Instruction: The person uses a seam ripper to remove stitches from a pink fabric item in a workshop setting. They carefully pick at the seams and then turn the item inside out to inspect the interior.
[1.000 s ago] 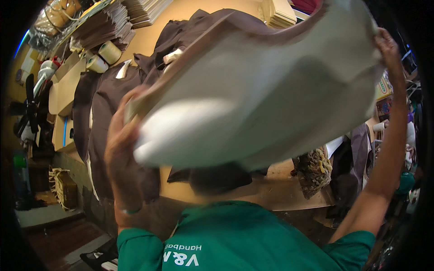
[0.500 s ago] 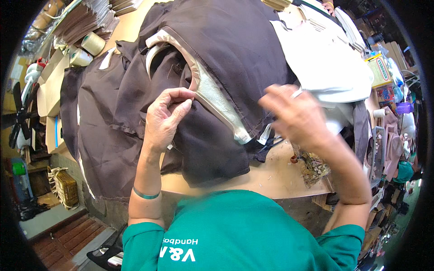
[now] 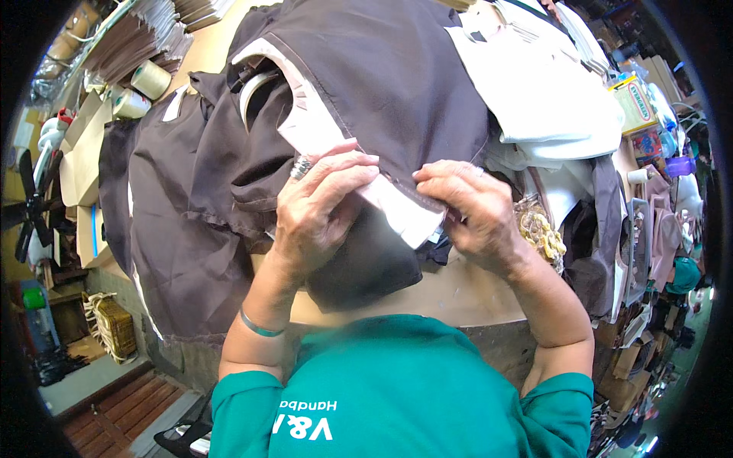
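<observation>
Dark brown fabric (image 3: 405,84) lies spread and bunched in front of me. Along its curved cut-out edge runs a pale strip (image 3: 408,217), its lower end lying flat over the brown cloth. My left hand (image 3: 317,202) is closed at the strip's middle, fingertips pinching it and a ring on one finger. Across from it, my right hand (image 3: 477,206) pinches the dark edge beside the strip's lower end. A second pale curved edge (image 3: 250,99) shows inside the opening. The thumbs are partly hidden.
White fabric (image 3: 550,91) is piled at the far right. Thread cones (image 3: 151,79) and an open cardboard box (image 3: 80,164) stand at the left, below paper stacks (image 3: 137,42). A bundle of yellowish pieces (image 3: 540,233) sits by my right wrist. The tan table's front edge (image 3: 489,317) meets my body.
My right hand has come down and left onto the fabric edge. My left hand has moved right along the strip, which now lies folded outward, its smoother pale face showing.
</observation>
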`<state>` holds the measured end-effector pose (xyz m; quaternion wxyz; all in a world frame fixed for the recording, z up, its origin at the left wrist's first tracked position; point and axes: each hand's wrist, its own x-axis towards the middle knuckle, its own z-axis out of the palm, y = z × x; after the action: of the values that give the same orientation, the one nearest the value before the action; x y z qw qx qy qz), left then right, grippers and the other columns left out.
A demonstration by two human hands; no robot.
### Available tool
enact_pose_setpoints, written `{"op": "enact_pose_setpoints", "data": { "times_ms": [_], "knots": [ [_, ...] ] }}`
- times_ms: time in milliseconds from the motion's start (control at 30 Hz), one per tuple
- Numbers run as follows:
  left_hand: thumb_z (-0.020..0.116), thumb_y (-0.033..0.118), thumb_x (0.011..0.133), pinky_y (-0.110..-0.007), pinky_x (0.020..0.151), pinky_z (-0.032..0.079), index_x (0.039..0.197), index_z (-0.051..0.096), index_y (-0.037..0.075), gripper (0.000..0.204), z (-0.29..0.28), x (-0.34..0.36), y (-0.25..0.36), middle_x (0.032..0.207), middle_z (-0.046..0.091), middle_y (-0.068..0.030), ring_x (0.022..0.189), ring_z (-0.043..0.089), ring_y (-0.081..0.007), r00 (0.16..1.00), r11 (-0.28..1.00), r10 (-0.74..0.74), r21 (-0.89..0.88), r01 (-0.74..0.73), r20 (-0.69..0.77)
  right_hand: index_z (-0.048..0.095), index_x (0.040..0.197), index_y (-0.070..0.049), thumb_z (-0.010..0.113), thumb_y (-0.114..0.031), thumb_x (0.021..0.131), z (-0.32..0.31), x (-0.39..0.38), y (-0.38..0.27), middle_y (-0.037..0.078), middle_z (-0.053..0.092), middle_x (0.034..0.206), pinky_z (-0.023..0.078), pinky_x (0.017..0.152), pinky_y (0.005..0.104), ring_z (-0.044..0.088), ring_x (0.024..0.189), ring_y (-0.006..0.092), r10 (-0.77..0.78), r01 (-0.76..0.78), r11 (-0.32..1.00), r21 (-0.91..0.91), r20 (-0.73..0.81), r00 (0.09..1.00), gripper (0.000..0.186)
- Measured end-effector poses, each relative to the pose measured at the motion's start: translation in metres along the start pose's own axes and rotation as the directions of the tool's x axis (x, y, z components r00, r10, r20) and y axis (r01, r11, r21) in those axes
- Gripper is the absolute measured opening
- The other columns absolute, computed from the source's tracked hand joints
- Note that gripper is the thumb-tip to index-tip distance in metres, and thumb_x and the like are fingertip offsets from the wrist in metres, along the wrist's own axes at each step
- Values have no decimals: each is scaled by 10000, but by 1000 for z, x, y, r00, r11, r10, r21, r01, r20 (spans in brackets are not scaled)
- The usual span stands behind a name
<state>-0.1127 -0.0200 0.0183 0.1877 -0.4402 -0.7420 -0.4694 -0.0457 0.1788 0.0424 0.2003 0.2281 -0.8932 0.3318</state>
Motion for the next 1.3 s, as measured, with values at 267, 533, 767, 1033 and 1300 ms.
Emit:
{"op": "enact_pose_setpoints", "data": {
  "times_ms": [267, 533, 767, 1033, 1300],
  "knots": [
    [696, -10, 534, -406, 847, 462, 893, 620, 37, 370, -10, -30, 1, 999, 625, -98, 1026, 552, -341, 994, 987, 113, 114, -113, 9, 538, 959, -49, 639, -16, 626, 22, -23, -9, 110, 563, 1060, 411, 873, 404, 557, 949, 263, -26, 24, 998, -53, -21, 999, 350],
    [701, -4, 536, -416, 869, 457, 917, 619, 39, 392, -19, -33, 2, 1006, 619, -123, 1041, 534, -377, 992, 979, 119, 164, -124, 41, 554, 1009, -52, 650, -56, 628, 40, -19, -24, 123, 557, 1091, 414, 873, 405, 551, 978, 266, -142, 132, 988, -78, -132, 981, 393],
    [740, 170, 613, -509, 1035, 172, 869, 631, 137, 280, -38, -27, 17, 740, 632, 15, 760, 614, -184, 989, 952, -112, 296, 77, 102, 600, 946, 8, 569, -33, 805, 23, -11, -43, 86, 636, 880, 482, 747, 293, 612, 814, 198, 363, -357, 665, 657, 134, 922, 150],
    [723, 175, 662, -289, 584, 390, 794, 631, 36, 213, -63, -27, 45, 657, 621, -84, 558, 555, -199, 862, 892, -453, 102, 441, 228, 555, 1071, 45, 471, -191, 896, 25, -15, -40, 88, 610, 978, 478, 761, 269, 577, 879, 137, 377, -507, -404, 762, 643, 666, 305],
    [704, 188, 682, -302, 568, 395, 788, 635, 20, 211, -60, -27, 45, 651, 619, -96, 553, 549, -207, 822, 858, -512, 94, 505, 251, 577, 951, 6, 405, -334, 927, 35, -22, -37, 75, 618, 903, 472, 683, 264, 578, 798, 128, 457, -492, -311, 813, 581, 673, 381]
  ]
}}
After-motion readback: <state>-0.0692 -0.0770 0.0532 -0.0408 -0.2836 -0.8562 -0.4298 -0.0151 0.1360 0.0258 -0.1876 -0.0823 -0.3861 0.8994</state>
